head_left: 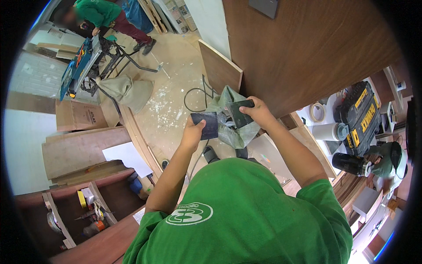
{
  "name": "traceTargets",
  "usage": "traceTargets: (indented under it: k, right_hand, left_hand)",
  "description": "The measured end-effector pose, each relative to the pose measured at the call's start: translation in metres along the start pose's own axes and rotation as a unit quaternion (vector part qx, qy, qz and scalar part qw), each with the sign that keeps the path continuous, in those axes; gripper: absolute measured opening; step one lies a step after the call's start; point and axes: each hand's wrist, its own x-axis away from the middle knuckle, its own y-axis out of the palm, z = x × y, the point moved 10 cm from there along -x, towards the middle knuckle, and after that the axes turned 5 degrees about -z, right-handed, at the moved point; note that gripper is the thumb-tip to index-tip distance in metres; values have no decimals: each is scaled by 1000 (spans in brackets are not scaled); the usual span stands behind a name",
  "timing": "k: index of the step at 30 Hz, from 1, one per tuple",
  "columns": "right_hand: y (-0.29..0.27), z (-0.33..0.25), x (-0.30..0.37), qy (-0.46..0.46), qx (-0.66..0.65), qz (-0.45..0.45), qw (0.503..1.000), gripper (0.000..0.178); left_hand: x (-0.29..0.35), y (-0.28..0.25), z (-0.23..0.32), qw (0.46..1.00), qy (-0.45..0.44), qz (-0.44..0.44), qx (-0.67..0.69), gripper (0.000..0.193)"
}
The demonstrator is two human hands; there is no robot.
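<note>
In front of me, my left hand [192,133] is closed on a flat, square, blue-black piece [206,126] that looks like sandpaper, gripping its left edge with the thumb on top. My right hand [259,111] pinches a flat dark green-black piece [239,115] by its right side. A small gap separates the two pieces. Below and behind them stands a crumpled, pale green plastic sack [239,138], partly hidden by the hands; its contents are hard to make out.
A large brown wooden panel [303,57] rises at the right. Beyond it, a white worktop holds a tape roll [317,112], black-and-yellow tool case [361,116] and bottles. A wooden tray [50,215] with tools lies lower left. Another person [101,15] stands at a workbench [88,61], far left.
</note>
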Motion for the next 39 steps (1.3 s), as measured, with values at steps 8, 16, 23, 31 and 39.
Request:
traceTargets:
  k: [8,16,23,31,39]
  right_hand:
    - [40,23,-8,93,-303,-155,936,42]
    - [34,62,3,164,-270,-180,932,44]
    - [5,16,15,-32,197,7,980,24]
    - [66,-19,57,-232,449,10,863,34]
    - [30,32,39,-127,339,22,932,28]
  left_hand:
    - [-13,34,-14,983,-120,-107,88,29]
    - [-16,22,-21,984,-128,-79,99,30]
    - [-32,-3,-35,987,-151,-20,57,23]
    - [-35,-5,-34,987,-156,22,30,20]
    - [-21,-23,-31,990,-101,62,71,19]
